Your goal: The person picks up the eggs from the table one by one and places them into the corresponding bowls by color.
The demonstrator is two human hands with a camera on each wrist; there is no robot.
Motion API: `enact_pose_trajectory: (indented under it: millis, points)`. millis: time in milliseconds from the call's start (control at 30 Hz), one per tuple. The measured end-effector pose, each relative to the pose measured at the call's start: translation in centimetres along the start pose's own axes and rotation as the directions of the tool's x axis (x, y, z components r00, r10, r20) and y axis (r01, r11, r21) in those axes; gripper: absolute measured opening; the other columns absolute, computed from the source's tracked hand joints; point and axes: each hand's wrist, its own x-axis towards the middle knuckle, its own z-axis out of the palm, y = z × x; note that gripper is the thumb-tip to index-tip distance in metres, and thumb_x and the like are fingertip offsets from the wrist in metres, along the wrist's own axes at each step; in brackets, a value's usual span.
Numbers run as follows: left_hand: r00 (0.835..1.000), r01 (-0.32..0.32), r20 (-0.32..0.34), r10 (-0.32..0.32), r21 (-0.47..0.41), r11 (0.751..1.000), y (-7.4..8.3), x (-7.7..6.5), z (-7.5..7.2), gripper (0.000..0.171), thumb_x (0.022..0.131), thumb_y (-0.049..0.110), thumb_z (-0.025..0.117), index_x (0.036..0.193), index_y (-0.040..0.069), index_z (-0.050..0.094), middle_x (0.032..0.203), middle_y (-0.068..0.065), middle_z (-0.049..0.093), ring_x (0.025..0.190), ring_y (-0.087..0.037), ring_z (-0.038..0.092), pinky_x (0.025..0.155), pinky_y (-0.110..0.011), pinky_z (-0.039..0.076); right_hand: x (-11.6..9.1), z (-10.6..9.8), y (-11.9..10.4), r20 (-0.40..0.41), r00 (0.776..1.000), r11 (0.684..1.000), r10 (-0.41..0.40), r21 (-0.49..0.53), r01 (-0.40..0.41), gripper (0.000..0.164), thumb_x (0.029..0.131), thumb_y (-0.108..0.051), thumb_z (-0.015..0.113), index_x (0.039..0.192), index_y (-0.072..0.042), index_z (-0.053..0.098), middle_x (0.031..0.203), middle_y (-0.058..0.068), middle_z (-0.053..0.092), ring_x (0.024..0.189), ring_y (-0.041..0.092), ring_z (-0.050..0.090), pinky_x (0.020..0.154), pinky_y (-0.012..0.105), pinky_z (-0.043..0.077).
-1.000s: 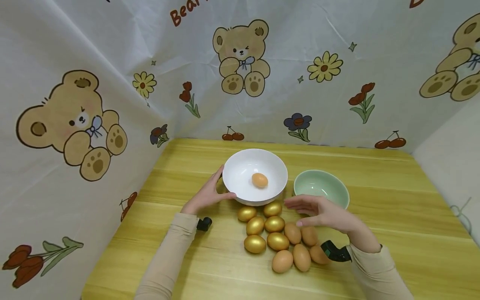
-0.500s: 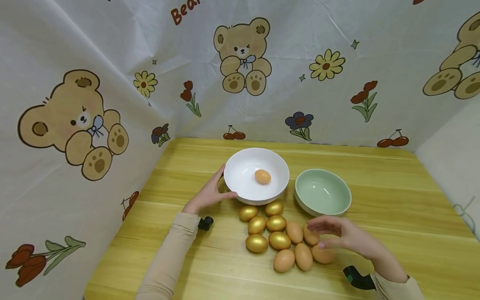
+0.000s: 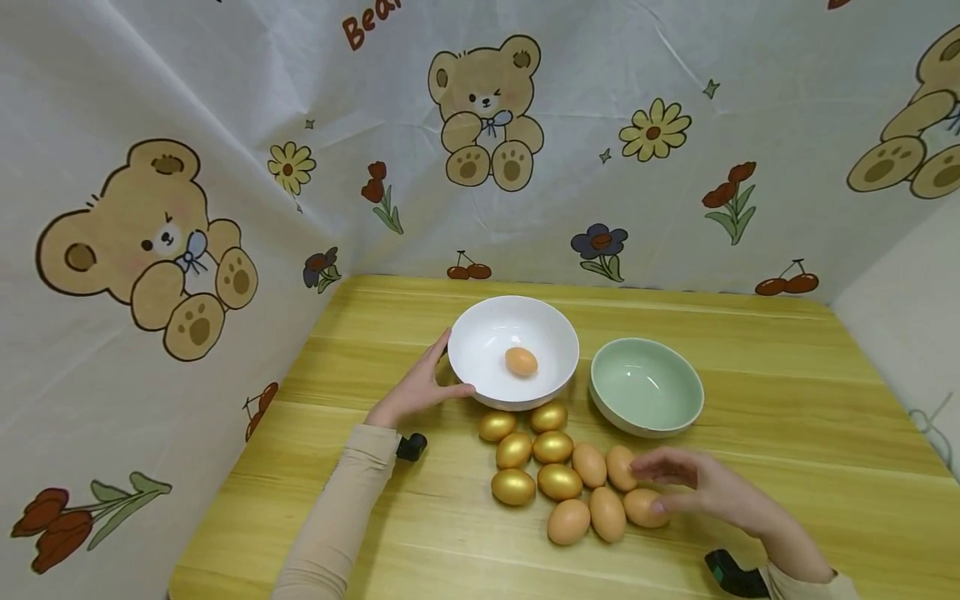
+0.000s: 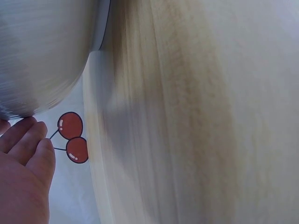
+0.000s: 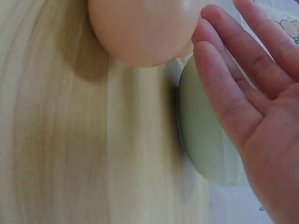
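Observation:
My left hand [image 3: 415, 390] rests against the left side of a white bowl [image 3: 468, 367], thumb at its front rim. Inside lies one brown egg [image 3: 521, 362]. In the left wrist view, fairly straight fingers [image 4: 41, 156] touch the bowl's outer wall. My right hand [image 3: 716, 493] hovers at the right edge of a group of brown eggs, its thumb over the rightmost egg [image 3: 643, 508] and its fingertips by the egg [image 3: 621, 468] behind. The right wrist view has an egg [image 5: 142, 28] beside extended fingers [image 5: 224, 93], which are not closed round it.
A green bowl [image 3: 647, 387] with nothing in it stands right of the white one. Several golden eggs [image 3: 552, 447] lie in front of the white bowl, beside several brown eggs [image 3: 567, 522]. A bear-print cloth [image 3: 345, 100] hangs behind the wooden table [image 3: 780, 375].
My right hand has moved from in front of the green bowl, right and towards me, to the brown eggs. The egg in the white bowl has rocked slightly. My left hand stays at the bowl.

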Motion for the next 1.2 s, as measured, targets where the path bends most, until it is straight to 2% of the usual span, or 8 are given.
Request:
enact_pose_trajectory:
  millis: [300,633,900,967,1067,1200]
  points:
    - [1.0,-0.001,0.008,0.001,-0.003,1.0,0.1,-0.1,0.0,0.11,0.072,0.054,0.073,0.15,0.023,0.001,0.153,-0.002,0.009,0.136,-0.021,0.017,0.106,-0.046,0.023,-0.8,0.3,0.7,0.016,1.0,0.999,0.019,0.039,-0.019,0.04,0.083,0.003,0.065,0.121,0.008,0.051,0.114,0.023,0.057,0.104,0.024,0.057,0.086,0.026,0.047]
    - [1.0,-0.022,0.001,0.022,-0.024,0.999,0.0,0.0,0.0,0.108,0.074,0.042,0.076,0.15,0.021,0.003,0.152,-0.002,0.011,0.136,-0.023,0.019,0.106,-0.049,0.023,-1.3,0.2,1.4,0.056,0.997,0.994,0.06,0.085,-0.064,0.039,0.083,0.002,0.067,0.118,0.009,0.051,0.113,0.025,0.055,0.105,0.018,0.057,0.087,0.023,0.046]
    - [0.999,-0.029,0.042,0.031,-0.044,0.999,3.8,-1.4,-1.2,0.103,0.079,0.028,0.075,0.149,0.007,0.003,0.151,-0.018,0.011,0.135,-0.032,0.021,0.105,-0.051,0.024,-1.6,0.4,1.8,0.083,0.991,0.988,0.108,0.101,-0.116,0.037,0.083,0.001,0.067,0.116,0.005,0.051,0.114,0.021,0.055,0.104,0.018,0.057,0.086,0.024,0.046]
    - [0.998,-0.034,0.043,0.036,-0.048,0.998,3.9,-1.5,-1.2,0.102,0.079,0.028,0.075,0.149,0.006,0.003,0.151,-0.019,0.012,0.134,-0.033,0.021,0.104,-0.052,0.024,-1.6,0.4,1.9,0.089,0.987,0.985,0.131,0.104,-0.14,0.037,0.082,0.0,0.067,0.116,0.004,0.051,0.114,0.019,0.055,0.104,0.019,0.057,0.085,0.024,0.046]
    - [0.998,-0.038,0.042,0.04,-0.052,0.998,3.9,-1.5,-1.2,0.102,0.08,0.026,0.075,0.149,0.005,0.003,0.151,-0.02,0.012,0.134,-0.034,0.021,0.104,-0.054,0.024,-1.7,0.4,2.0,0.099,0.984,0.982,0.146,0.108,-0.157,0.037,0.083,-0.001,0.067,0.117,0.003,0.051,0.114,0.018,0.055,0.103,0.018,0.057,0.083,0.024,0.047]
    - [0.999,-0.025,0.028,0.027,-0.046,0.999,2.0,-0.8,-0.6,0.104,0.078,0.031,0.075,0.149,0.013,0.002,0.152,-0.012,0.01,0.135,-0.029,0.019,0.105,-0.051,0.022,-1.6,0.3,2.1,0.106,0.986,0.984,0.131,0.107,-0.142,0.037,0.084,0.0,0.065,0.117,0.003,0.05,0.114,0.018,0.055,0.102,0.016,0.056,0.082,0.025,0.047]
